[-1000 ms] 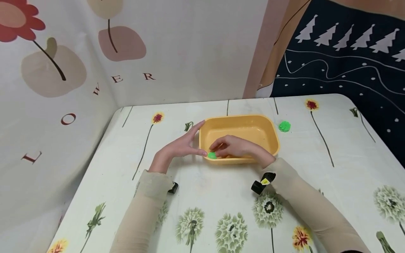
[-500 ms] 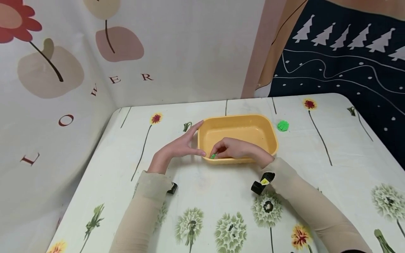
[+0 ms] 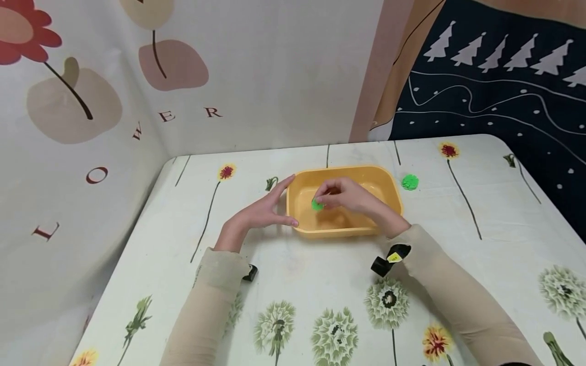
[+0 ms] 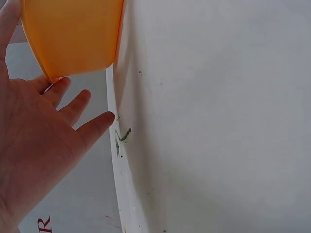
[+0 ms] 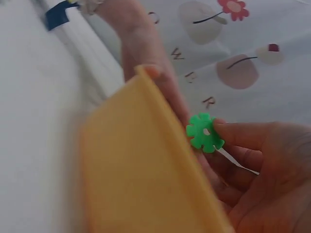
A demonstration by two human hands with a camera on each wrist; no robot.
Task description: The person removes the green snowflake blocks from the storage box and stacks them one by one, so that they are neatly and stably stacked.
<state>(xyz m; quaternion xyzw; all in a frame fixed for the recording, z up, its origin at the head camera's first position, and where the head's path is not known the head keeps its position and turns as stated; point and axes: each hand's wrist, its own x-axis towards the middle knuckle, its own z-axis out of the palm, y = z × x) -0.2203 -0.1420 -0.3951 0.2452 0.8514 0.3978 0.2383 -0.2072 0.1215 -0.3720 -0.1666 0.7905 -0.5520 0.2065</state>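
Observation:
In the head view my right hand [image 3: 342, 195] pinches a green notched plastic disc [image 3: 317, 204] over the yellow bin [image 3: 348, 233]. The right wrist view shows the green disc [image 5: 204, 132], with slots around its edge and a small hole in the middle, between thumb and fingertips above the bin's rim. My left hand [image 3: 261, 209] spans the bin's left end, fingers spread and fairly straight, thumb at the front corner and index finger at the back corner. From the left wrist, fingertips show right at the bin's [image 4: 77, 36] rim.
A green bumpy round piece [image 3: 410, 182] lies on the table just right of the bin. A flower-print cloth [image 3: 284, 269] covers the table. Behind it hang a pale printed curtain [image 3: 274, 101] and a dark cloth with white trees [image 3: 494, 96].
My right hand has picked the green disc up from the bin's front left corner and moved it up and slightly right. The left hand has stayed at the bin's end.

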